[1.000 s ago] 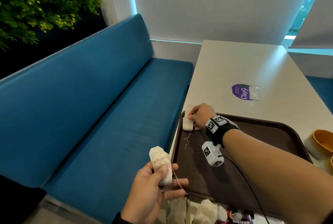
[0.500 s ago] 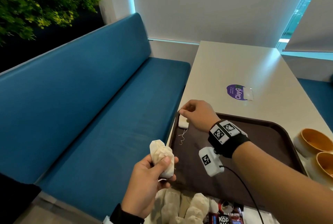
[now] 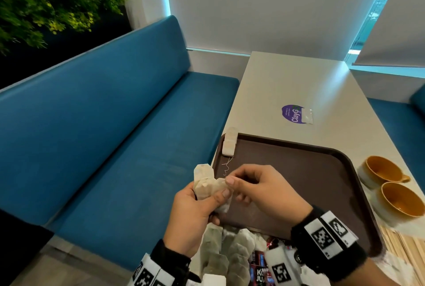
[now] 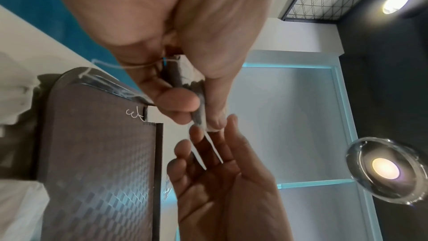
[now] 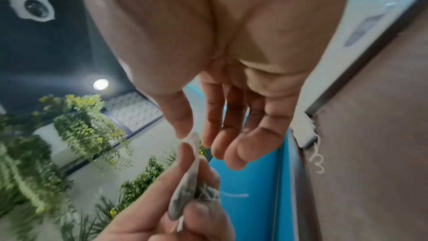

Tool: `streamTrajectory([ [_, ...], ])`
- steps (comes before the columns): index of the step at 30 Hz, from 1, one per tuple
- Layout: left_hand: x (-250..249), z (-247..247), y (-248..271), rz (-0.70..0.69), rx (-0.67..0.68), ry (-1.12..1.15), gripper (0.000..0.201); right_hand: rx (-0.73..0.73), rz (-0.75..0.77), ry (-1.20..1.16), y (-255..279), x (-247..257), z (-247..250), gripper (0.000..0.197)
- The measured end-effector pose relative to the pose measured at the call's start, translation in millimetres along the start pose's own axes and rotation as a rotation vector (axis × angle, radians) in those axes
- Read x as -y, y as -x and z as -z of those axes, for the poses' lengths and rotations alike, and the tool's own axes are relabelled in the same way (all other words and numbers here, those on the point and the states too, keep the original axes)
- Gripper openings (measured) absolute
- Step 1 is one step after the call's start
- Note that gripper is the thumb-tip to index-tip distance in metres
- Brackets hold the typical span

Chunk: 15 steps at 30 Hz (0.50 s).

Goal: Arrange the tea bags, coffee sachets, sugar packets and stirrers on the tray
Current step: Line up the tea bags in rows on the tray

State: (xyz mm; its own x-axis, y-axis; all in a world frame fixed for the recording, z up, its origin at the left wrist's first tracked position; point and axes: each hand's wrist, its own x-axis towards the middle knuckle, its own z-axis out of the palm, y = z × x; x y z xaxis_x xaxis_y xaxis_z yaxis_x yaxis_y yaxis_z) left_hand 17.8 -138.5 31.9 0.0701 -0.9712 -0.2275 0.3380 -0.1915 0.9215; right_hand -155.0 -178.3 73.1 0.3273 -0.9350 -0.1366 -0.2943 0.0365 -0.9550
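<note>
Bunch of tea bags (image 3: 208, 183), lower centre of the head view: pale paper bags held just off the near-left corner of the brown tray (image 3: 299, 182). The left hand (image 3: 195, 214) grips the bunch, thumb pressed across the front and fingers curled behind. The right hand (image 3: 259, 190) meets it from the right; thumb and forefinger pinch the upper edge of one bag, while the remaining fingers hang loosely curled, as the right wrist view confirms. A single tea bag (image 3: 229, 142) lies at the tray's far-left corner, resting partly on the rim, its white string (image 3: 226, 166) curling onto the tray floor. Below the hands, at the bottom edge of the frame, loose tea bags (image 3: 230, 253) are heaped beside red-and-black coffee sachets (image 3: 261, 267). At the right edge, two orange-lined cups (image 3: 391, 189) stand on the white table (image 3: 287, 88) beside the tray, with pale wooden stirrers (image 3: 397, 242) below them. A blue bench (image 3: 103, 124) fills the left of the frame.
</note>
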Motion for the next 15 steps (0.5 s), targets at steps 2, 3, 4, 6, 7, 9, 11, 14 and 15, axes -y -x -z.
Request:
streamTrajectory([
  [2, 2.5, -1.0, -0.1, -0.013, 0.003, -0.030, 0.038, -0.028, -0.026, -0.036, 6.6, -6.6, 0.0, 0.017],
  [3, 3.8, -1.6, 0.2, -0.020, 0.007, -0.046, 0.039, -0.040, -0.033, -0.053, 9.0, -9.1, 0.0, 0.017],
  [4, 5.0, -2.5, 0.7, -0.023, 0.013, -0.055, 0.041, -0.052, -0.041, -0.077, 10.5, -11.2, 0.1, 0.017],
  [6, 5.6, -4.6, 1.7, -0.009, 0.033, -0.048, 0.042, -0.082, -0.069, -0.146, 10.9, -14.9, 1.1, 0.016],
  [7, 5.4, -5.6, 2.2, 0.004, 0.048, -0.025, 0.040, -0.103, -0.085, -0.183, 10.3, -16.6, 1.6, 0.016],
  [9, 4.3, -7.0, 3.8, 0.028, 0.078, 0.033, 0.033, -0.145, -0.102, -0.238, 8.2, -19.8, 2.4, 0.015],
  [11, 5.0, -6.9, 4.0, 0.039, 0.087, 0.039, 0.030, -0.162, -0.112, -0.297, 6.7, -21.1, 2.2, 0.014],
  [14, 6.9, -5.5, 2.5, 0.035, 0.063, 0.017, 0.039, -0.163, -0.143, -0.414, 6.2, -20.5, 1.2, 0.017],
  [15, 7.4, -4.8, 1.6, 0.038, 0.047, 0.014, 0.042, -0.163, -0.156, -0.444, 6.1, -20.1, 0.8, 0.018],
])
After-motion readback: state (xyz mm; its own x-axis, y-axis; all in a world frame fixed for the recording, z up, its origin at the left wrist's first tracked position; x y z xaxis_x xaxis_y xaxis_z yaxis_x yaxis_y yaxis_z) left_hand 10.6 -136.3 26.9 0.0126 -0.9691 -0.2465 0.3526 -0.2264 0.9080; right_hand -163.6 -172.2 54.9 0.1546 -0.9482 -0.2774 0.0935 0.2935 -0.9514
